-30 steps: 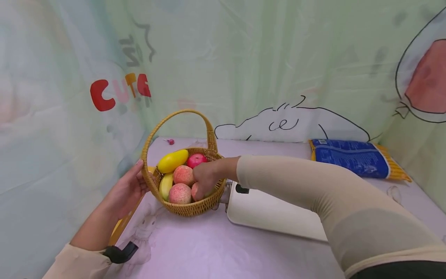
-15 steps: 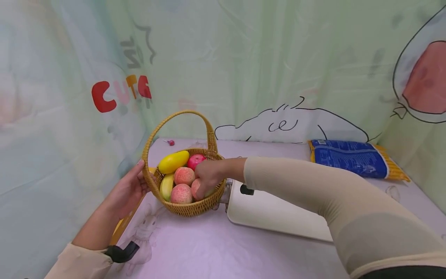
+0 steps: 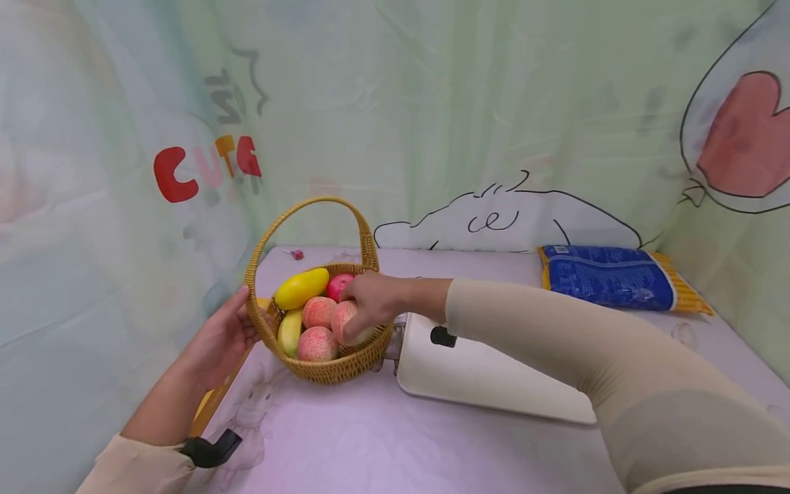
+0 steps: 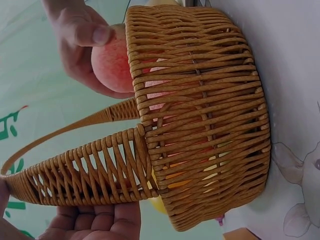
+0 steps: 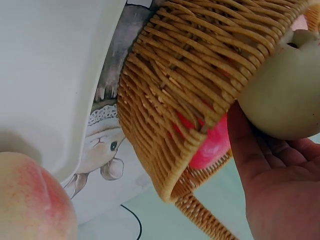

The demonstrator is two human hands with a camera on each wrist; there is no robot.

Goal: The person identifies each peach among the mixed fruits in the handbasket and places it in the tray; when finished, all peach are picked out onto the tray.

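Holding: your right hand [image 3: 370,296] is clamped on a peach [image 3: 342,322], with the thumb on one side and the fingers on the other.
Steadying: your left hand [image 3: 216,346] touches the handle [image 3: 368,250] of the wicker basket [image 3: 330,370] with thumb and fingers; whether they really close round it, you cannot tell from these views.
Peach place: it is at the right rim of the basket, and in the left wrist view the rim hides its lower part.
Peach risk: it is round and looks smooth, so with a shallow hold it could turn and drop inside, or over the rim.
Basket risk: if your knuckles catch the rim, the basket could tilt, because your left hand's contact seems light.
Fruit risk: the pink peach [image 3: 319,312] and the speckled peach [image 3: 317,344] lie close and could roll when pushed; the red apple [image 3: 339,285], long yellow fruit [image 3: 302,288] and banana [image 3: 290,333] lie behind and beside them.
In the way: the handle arches above the fruit, and your right sleeve [image 3: 531,315] covers part of the white tray [image 3: 494,374].
Near the tray: one more peach [image 5: 32,200] shows; its exact support is unclear.
Farther on the bench [image 3: 345,439]: a blue bag [image 3: 607,280] lies at right, well apart.
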